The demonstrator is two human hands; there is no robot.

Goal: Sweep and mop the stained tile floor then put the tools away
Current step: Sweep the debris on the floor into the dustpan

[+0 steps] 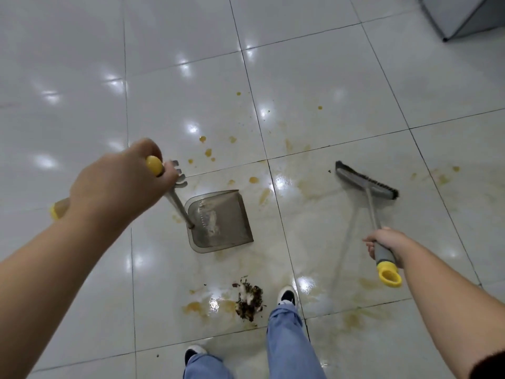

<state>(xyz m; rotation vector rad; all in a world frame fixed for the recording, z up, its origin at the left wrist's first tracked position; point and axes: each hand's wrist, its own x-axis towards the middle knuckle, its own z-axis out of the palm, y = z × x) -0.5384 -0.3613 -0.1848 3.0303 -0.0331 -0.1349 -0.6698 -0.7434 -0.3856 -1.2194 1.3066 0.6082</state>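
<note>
Left hand (114,184) wrapped round dustpan (218,220) handle top; right hand (382,243) gripping broom (367,181) at grey sleeve. Both tools light, rigid — steered from handle ends. Debris pile (250,298) near feet; wet floor (314,77), likely slippery.

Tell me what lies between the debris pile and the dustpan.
Nothing solid: only bare, stained white tile separates the dark debris pile from the grey plastic dustpan. The black-bristled broom is off to the right.
</note>
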